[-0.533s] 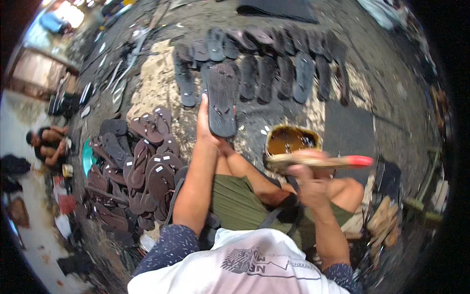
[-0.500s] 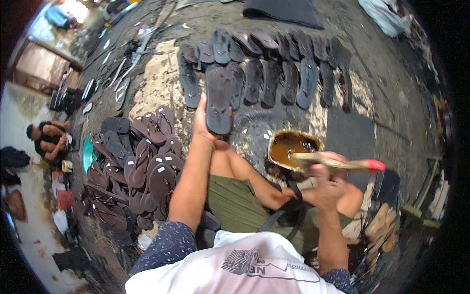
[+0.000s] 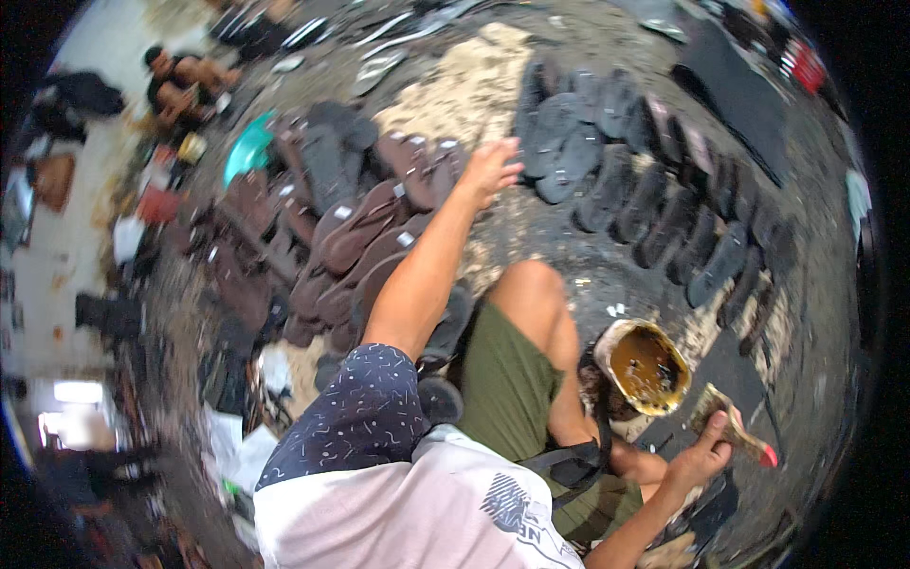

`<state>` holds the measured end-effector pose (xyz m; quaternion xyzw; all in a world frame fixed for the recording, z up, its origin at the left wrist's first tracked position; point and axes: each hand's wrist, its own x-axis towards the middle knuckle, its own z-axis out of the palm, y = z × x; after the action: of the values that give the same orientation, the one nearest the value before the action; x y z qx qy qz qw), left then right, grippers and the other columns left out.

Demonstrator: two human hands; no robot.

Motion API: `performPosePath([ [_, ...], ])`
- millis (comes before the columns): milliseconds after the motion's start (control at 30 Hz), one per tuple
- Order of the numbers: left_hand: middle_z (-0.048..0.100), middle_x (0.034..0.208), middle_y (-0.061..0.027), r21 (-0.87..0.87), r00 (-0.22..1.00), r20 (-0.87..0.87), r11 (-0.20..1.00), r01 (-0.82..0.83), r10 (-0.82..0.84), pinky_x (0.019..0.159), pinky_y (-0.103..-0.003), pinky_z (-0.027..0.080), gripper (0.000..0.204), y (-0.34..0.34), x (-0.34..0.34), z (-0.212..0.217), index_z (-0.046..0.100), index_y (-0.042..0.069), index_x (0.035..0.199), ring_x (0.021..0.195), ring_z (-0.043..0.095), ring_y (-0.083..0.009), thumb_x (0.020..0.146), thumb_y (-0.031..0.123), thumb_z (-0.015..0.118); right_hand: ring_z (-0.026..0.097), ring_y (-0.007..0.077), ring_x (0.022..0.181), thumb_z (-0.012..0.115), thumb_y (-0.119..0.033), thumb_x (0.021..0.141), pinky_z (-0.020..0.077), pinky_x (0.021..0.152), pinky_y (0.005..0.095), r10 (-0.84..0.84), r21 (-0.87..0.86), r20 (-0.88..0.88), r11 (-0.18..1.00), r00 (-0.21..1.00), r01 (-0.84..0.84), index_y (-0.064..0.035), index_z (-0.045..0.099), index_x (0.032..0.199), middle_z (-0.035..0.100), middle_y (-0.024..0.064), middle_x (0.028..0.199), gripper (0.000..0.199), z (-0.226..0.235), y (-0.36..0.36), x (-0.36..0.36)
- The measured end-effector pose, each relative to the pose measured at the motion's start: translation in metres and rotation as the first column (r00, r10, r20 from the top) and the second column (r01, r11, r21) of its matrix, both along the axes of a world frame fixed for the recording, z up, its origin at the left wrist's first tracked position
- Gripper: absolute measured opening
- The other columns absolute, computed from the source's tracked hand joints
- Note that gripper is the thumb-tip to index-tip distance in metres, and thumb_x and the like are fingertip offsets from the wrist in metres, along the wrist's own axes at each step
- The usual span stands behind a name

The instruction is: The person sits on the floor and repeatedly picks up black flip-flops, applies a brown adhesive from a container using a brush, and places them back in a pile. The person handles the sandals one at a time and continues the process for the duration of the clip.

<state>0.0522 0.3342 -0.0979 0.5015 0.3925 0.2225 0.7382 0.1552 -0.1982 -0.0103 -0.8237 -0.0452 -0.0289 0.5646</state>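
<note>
My left hand is open and holds nothing, its fingers stretched out between a heap of brown flip-flops and rows of dark flip-flops. The closest of these is a dark flip-flop at the left end of the rows, just past my fingertips. In my right hand is a paintbrush with a red handle end, gripped by the handle. Its bristles point toward a tub holding brown, sticky-looking liquid, apart from the rim.
A dark sheet lies on the ground beside the tub. Farther back right is a larger black sheet. At the back left a person sits by the wall, beyond a green basin. White papers lie at left.
My view has turned left and blurred. The left hand has let go of the dark flip-flop it held up. My right hand has moved the brush from over the tub to its right side.
</note>
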Motion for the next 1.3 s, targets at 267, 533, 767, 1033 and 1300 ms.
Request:
performPosePath([
  [267, 0.064, 0.121, -0.0194, 0.943, 0.551, -0.222, 0.320, -0.087, 0.805, 0.100, -0.047, 0.047, 0.060, 0.114, -0.279, 0.066, 0.063, 0.007, 0.117, 0.117, 0.060, -0.0353, 0.077, 0.049, 0.081, 0.054, 0.0250, 0.130, 0.061, -0.042, 0.102, 0.0406, 0.110, 0.0373, 0.069, 0.084, 0.026, 0.994, 0.997, -0.071, 0.0051, 0.054, 0.140, 0.056, 0.0167, 0.142, 0.062, -0.027, -0.019, 0.048],
  [533, 0.049, 0.145, -0.0287, 0.685, 0.262, -0.726, 0.697, 0.211, 0.635, 0.110, -0.048, 0.043, 0.110, 0.128, -0.264, 0.074, 0.033, 0.002, 0.152, 0.133, 0.052, -0.0411, 0.067, 0.048, 0.085, 0.054, 0.0237, 0.124, 0.056, -0.030, 0.105, 0.0400, 0.109, 0.0385, 0.173, -0.016, 0.122, 0.985, 0.977, -0.172, 0.0030, 0.058, 0.134, 0.058, 0.0138, 0.136, 0.044, -0.018, -0.011, 0.033],
  [767, 0.059, 0.128, -0.0240, 0.978, 0.719, -0.209, 0.142, 0.153, 0.663, 0.101, -0.041, 0.046, 0.050, 0.041, -0.259, 0.128, 0.045, -0.006, 0.139, 0.112, 0.060, -0.0339, 0.094, 0.013, 0.056, 0.069, 0.0183, 0.098, 0.071, -0.021, 0.094, 0.0521, 0.091, 0.0329, 0.364, -0.102, -0.108, 0.922, 0.925, -0.374, -0.0017, 0.072, 0.114, 0.075, 0.0101, 0.109, 0.028, -0.022, 0.027, 0.032],
  [1033, 0.049, 0.128, -0.0163, 0.710, 0.925, -0.329, 0.595, 0.376, -0.191, 0.107, -0.044, 0.038, 0.042, -0.201, -0.180, 0.078, 0.044, 0.005, 0.124, 0.122, 0.048, -0.0294, 0.083, -0.002, 0.050, 0.060, 0.0269, 0.094, 0.073, -0.037, 0.090, 0.0435, 0.083, 0.0445, 0.519, -0.540, 0.178, 0.762, 0.836, -0.357, -0.0204, 0.072, 0.109, 0.071, 0.0061, 0.096, 0.025, -0.094, 0.034, 0.032],
  [1300, 0.037, 0.155, -0.0261, 0.757, 0.755, -0.639, 0.050, 0.651, -0.149, 0.115, -0.049, 0.030, 0.055, -0.220, -0.135, 0.096, 0.062, 0.008, 0.137, 0.145, 0.034, -0.0423, 0.085, 0.018, 0.076, 0.070, 0.0224, 0.089, 0.076, -0.021, 0.089, 0.0537, 0.082, 0.0377, 0.582, -0.804, 0.177, 0.551, 0.793, -0.225, -0.0042, 0.073, 0.104, 0.073, 0.0097, 0.103, 0.023, -0.013, -0.075, 0.044],
])
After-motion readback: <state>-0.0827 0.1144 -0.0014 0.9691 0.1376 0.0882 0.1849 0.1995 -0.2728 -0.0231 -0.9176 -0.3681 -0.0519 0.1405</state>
